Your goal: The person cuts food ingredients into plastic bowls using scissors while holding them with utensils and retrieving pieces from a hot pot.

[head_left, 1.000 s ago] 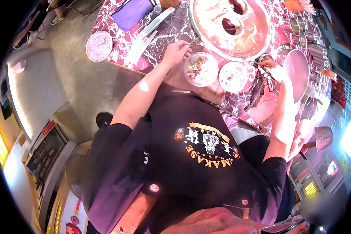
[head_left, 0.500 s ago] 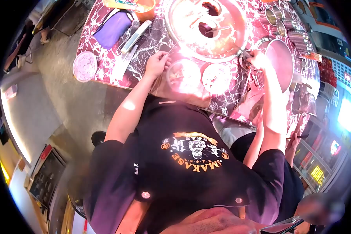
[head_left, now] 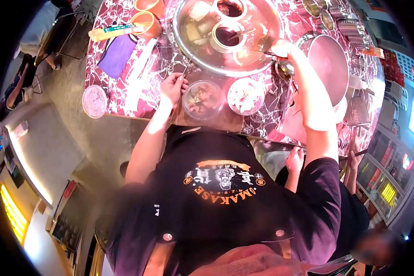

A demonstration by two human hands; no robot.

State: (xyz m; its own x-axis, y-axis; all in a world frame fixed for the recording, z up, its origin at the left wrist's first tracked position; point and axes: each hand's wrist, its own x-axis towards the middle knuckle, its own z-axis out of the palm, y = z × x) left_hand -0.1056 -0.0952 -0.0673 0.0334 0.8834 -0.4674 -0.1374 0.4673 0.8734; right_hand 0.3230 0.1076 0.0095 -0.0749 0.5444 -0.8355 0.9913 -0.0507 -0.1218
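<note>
By the pot (head_left: 237, 73), your left fingers (head_left: 182, 80) pinched a thin stick (head_left: 187, 65), seemingly light, stiff, best held at its near end; right fingers (head_left: 277, 49) gripped a dark tool (head_left: 269, 54).

Bench surface: we record a dark red marbled table (head_left: 264, 125) with white veining. At its far side, we see a wide metal basin (head_left: 216, 70) standing flat. Near edge: two round bowls side by side, a clear bowl (head_left: 219, 106) at left and a paler bowl (head_left: 231, 106) at right; a brown patch under the former we cannot identify. Left part: we note a purple pouch (head_left: 117, 57), an orange cup (head_left: 152, 28) just beyond it, and a round pale tub (head_left: 94, 101) at the corner. Right part: a large round pan (head_left: 329, 69), with metal cups (head_left: 352, 30) grouped beyond.
</note>
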